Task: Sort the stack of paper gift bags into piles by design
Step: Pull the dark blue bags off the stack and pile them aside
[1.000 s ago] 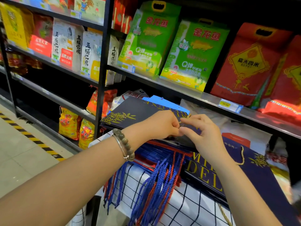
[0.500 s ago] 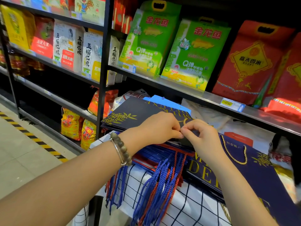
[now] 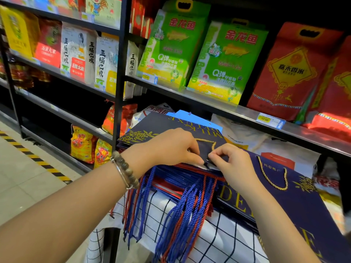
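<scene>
A stack of flat paper gift bags [image 3: 182, 177] lies on a checked cloth, blue and red rope handles [image 3: 186, 209] hanging over the front edge. On top lies a navy bag with gold print [image 3: 152, 128] and a gold cord. My left hand [image 3: 171, 147] and my right hand [image 3: 231, 164] meet at its near edge, both pinching the rim of that top bag. A second navy gold-lettered bag [image 3: 303, 204] lies to the right, partly under my right forearm. A light blue bag [image 3: 193, 118] peeks out behind.
The checked cloth [image 3: 218, 242] covers a small stand in front of black store shelves. Green rice bags [image 3: 226, 61] and red rice bags [image 3: 288, 73] stand on the shelf [image 3: 247, 114] just above the stack. A tiled aisle floor [image 3: 22, 179] with yellow-black tape lies left.
Both hands stayed pinched together at the top navy bag's edge. The gold cord of that bag now shows above my fingers, and the right-hand bag's gold cord has come into view.
</scene>
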Demonstrator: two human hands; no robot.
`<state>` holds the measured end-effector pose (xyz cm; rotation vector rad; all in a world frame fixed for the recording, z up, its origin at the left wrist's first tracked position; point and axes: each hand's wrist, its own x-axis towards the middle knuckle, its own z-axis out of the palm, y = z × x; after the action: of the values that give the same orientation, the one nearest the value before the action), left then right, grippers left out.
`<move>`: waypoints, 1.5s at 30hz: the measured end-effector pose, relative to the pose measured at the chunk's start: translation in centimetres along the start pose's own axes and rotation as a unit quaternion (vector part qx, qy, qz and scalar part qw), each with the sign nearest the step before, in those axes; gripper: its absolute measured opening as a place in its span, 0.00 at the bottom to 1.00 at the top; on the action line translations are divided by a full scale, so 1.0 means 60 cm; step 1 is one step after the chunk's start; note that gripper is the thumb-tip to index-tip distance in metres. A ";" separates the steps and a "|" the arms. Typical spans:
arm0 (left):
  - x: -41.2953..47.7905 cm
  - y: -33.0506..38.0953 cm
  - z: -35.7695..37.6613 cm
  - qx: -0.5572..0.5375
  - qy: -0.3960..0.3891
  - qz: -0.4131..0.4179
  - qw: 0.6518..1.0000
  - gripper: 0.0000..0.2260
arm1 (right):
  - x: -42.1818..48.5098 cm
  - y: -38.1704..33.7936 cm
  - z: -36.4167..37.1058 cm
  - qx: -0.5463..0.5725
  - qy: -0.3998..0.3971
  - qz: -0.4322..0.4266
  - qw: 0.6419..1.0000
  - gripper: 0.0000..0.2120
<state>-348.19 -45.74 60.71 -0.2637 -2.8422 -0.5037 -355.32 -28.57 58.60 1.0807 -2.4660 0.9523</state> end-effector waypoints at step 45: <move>0.044 0.063 0.024 0.082 -0.063 -0.099 0.990 0.16 | -0.078 0.048 0.073 0.042 0.213 -0.045 0.975 0.12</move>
<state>-350.18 -41.36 61.29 0.0171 -3.0295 -0.2975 -354.27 -27.51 51.73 0.8912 -2.0299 1.1331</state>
